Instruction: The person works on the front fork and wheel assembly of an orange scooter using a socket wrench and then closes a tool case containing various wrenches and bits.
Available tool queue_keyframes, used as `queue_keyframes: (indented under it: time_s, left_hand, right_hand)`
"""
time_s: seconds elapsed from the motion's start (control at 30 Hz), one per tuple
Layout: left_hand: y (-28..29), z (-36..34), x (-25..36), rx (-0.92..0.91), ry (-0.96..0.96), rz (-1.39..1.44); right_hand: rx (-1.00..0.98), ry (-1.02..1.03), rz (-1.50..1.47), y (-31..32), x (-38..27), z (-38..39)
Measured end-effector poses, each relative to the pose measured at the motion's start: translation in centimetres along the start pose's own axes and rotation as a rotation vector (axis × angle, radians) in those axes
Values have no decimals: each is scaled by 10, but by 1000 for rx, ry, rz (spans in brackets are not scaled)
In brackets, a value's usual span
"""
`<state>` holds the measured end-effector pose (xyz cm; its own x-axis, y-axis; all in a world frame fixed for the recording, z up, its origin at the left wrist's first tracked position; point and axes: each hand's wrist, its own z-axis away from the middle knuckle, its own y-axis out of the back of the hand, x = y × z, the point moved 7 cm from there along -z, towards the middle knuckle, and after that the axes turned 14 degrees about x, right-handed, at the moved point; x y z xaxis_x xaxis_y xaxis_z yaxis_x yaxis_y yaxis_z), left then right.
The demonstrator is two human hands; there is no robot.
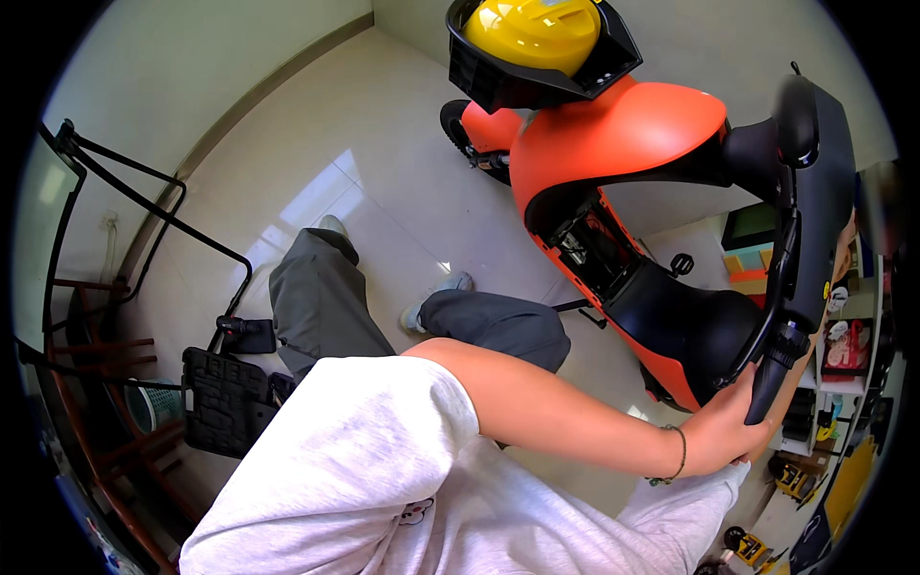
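My left hand (725, 426), below a beaded bracelet, is closed round the near black handlebar grip (767, 388) of an orange-and-black scooter (623, 134). My right arm (842, 251) runs behind the handlebar, and only a strip of it shows. The right hand's fingers are hidden. In the scooter's footboard area an uncovered compartment (589, 249) shows dark parts inside. A yellow helmet (532, 34) sits in the open black box (474, 81) at the rear. My legs and shoes are on the near side of the scooter.
On the floor at left lie a black moulded case (225, 401) and a small black object (251, 335). A black metal frame (158, 211), reddish-brown chair parts (105, 359) and a basket (153, 404) stand beyond them. Shelves (843, 383) with toys and boxes line the right.
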<state>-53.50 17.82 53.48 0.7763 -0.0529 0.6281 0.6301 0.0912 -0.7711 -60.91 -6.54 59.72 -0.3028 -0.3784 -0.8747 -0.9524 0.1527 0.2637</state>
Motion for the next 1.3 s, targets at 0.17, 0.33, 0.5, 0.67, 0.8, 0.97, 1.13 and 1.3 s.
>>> queue_keyframes:
  time_s: [0.17,0.33,0.5,0.67,0.8,0.97,1.13,1.3]
  left_hand:
    - [-7,-21,28,56,-182,-53]
    - [18,-69,33,289,-247,19]
    - [-20,-109,30,186,-239,169]
    - [-9,-150,-3,288,-263,97]
    - [-18,-174,-16,314,-331,105]
    - [-10,-187,-30,365,-449,109]
    - [7,-171,-34,473,-462,-7]
    - [26,-128,-34,656,-539,-37]
  right_hand:
    - [39,50,40,30,3,-31]
    - [-24,16,17,-21,64,-59]
    - [14,241,138,-14,6,-143]
    - [-34,311,145,-88,33,-190]
    - [-48,392,175,-119,20,-215]
    - [-95,462,174,-157,20,-217]
    - [-152,458,108,-170,3,-171]
    - [-332,273,-24,-162,-32,-80]
